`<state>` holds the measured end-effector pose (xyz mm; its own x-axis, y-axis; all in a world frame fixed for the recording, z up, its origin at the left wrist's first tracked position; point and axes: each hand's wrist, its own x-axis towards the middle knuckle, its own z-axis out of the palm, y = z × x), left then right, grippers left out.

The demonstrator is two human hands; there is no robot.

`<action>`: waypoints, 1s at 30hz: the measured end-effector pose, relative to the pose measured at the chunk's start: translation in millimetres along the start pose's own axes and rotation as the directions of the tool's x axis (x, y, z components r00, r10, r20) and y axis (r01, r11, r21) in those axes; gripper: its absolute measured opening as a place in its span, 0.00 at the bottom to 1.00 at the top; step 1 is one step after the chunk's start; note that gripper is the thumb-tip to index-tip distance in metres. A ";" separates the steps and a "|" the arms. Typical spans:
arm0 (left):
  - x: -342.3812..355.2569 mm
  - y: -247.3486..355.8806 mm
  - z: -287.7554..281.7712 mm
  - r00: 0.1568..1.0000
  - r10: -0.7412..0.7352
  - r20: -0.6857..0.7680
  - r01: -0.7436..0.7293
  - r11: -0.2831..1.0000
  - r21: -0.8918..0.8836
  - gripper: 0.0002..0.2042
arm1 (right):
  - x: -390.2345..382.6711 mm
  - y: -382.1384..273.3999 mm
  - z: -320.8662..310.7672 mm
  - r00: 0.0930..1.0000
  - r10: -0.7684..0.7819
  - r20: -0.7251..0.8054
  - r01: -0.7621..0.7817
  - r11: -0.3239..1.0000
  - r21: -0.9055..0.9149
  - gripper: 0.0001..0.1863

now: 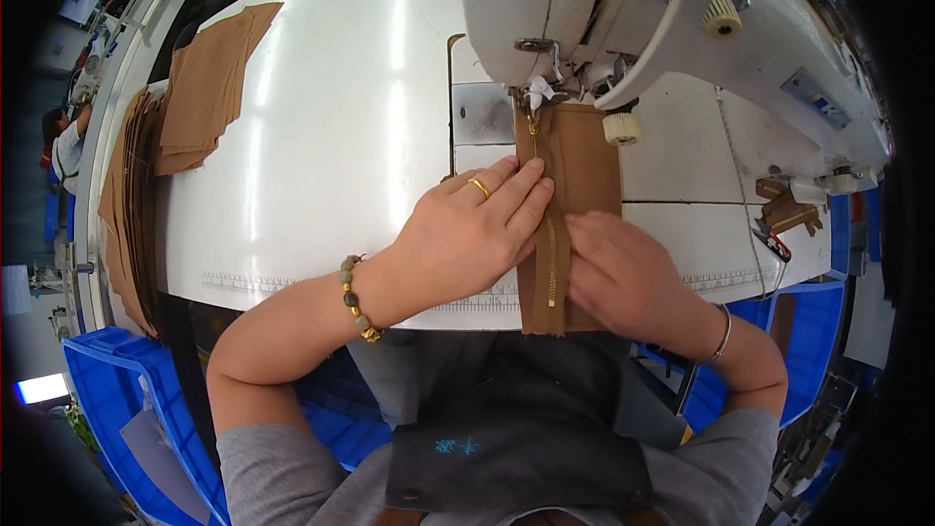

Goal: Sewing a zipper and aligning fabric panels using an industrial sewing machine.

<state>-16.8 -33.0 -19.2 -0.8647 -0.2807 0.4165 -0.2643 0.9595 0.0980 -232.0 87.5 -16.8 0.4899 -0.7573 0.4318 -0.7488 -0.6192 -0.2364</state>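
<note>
A brown zipper (552,268) with gold teeth lies lengthwise along a piece of brown fabric (590,158), its far end under the needle area of a white sewing machine (779,34). My left hand (474,229) rests flat on the zipper, with its fingers stretched towards the presser foot (533,122). Beside the zipper's right edge, my right hand (623,273) has its fingers curled, thumb and fingertips at the zipper tape. That hand is slightly blurred, and part of its grip is hidden. The zipper's near end reaches the table's front edge.
Stacks of brown fabric pieces (212,88) lie on the left of the white table (321,136). Thread snips (773,242) and brown scraps (787,206) are at the right. Blue bins (127,351) stand below on both sides. A ruler strip (243,280) runs along the front edge.
</note>
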 end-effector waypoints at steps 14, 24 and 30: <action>-28.6 37.1 -15.8 1.000 0.021 0.003 -0.021 0.997 0.076 0.23 | -30.7 -32.5 15.0 0.972 -0.230 -0.047 0.222 0.966 -0.135 0.11; -33.8 53.2 -12.9 1.000 -0.017 0.010 0.016 0.995 0.099 0.22 | -31.6 -31.5 16.5 0.964 -0.255 -0.070 0.240 0.955 -0.172 0.10; -39.4 59.1 -12.0 0.999 -0.052 0.014 0.050 0.992 0.115 0.21 | -31.2 -31.7 17.9 0.960 -0.270 -0.081 0.253 0.952 -0.173 0.09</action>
<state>6.8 35.1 -19.0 -0.8557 -0.3305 0.3981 -0.3547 0.9349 0.0138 -215.6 127.0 -38.4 0.6360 -0.5428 0.5485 -0.6661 -0.7450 0.0350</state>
